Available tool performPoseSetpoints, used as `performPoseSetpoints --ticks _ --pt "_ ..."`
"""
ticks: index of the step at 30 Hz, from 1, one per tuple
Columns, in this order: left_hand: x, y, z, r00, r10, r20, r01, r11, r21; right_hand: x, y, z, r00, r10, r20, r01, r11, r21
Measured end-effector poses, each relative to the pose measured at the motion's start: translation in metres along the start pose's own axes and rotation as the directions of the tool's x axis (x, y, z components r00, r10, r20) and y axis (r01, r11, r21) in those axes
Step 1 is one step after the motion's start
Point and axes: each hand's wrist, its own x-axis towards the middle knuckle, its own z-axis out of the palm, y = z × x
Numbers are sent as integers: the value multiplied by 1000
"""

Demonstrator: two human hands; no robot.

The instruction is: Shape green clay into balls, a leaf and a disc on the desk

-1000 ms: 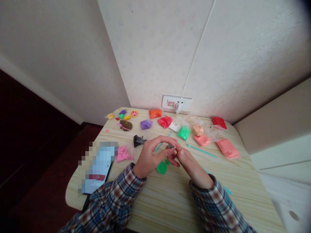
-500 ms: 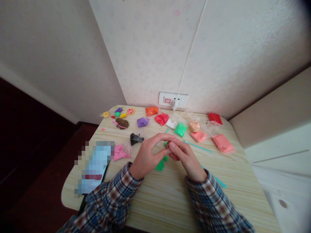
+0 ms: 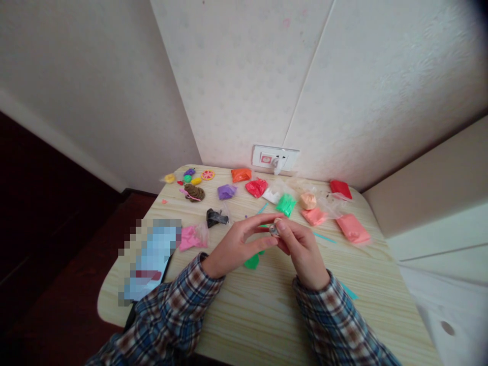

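My right hand (image 3: 303, 246) is closed, its thumb and fingers pinching a small, roundish whitish-grey lump (image 3: 273, 230); its exact kind I cannot make out. My left hand (image 3: 240, 244) curves toward it from the other side, thumb and fingers apart, with the fingertips close to the lump. Whether they touch it is unclear. Beneath the hands, flat green pieces (image 3: 251, 262) lie on the wooden table (image 3: 251, 320), partly covered by the left hand. A thin turquoise stick (image 3: 324, 237) lies beyond the right hand, and another turquoise tool (image 3: 348, 291) shows beside the right sleeve.
Bags of coloured clay run along the back: orange (image 3: 241, 175), red (image 3: 256, 187), green (image 3: 285, 205), salmon (image 3: 353, 229). Black (image 3: 216, 217) and pink (image 3: 190, 238) bags lie left. Small clay figures (image 3: 194, 192) sit at the far left corner. A phone (image 3: 154, 262) rests near the left sleeve.
The left thumb has moved away from the lump, and the gap between left thumb and fingers is wider. More of the lump shows now in the right hand's pinch. The view has shifted slightly.
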Motion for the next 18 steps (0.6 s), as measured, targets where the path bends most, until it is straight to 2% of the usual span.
performPoseSetpoints --ticks 4,8,10,13,16,18 --pt "1 -3 7 997 -58 -57 43 969 -242 -3 -1 3 1000 -18 -24 18 1000 -8" --pt "3 -6 11 981 -178 -72 125 880 -459 -4 1 6 995 -72 -74 63 991 -121" --pt "3 -7 10 974 -214 -73 146 842 -519 -4 1 6 996 -80 -49 72 987 -142" --pt "4 -7 3 971 -232 -51 165 814 -557 -4 -4 2 993 -69 95 74 996 -52" --pt "4 -5 -4 965 -243 -94 155 825 -543 -3 -12 -2 952 -35 304 24 999 39" --pt "4 -3 -6 959 -248 -139 138 833 -536 -2 -15 -4 930 -21 368 -5 998 68"
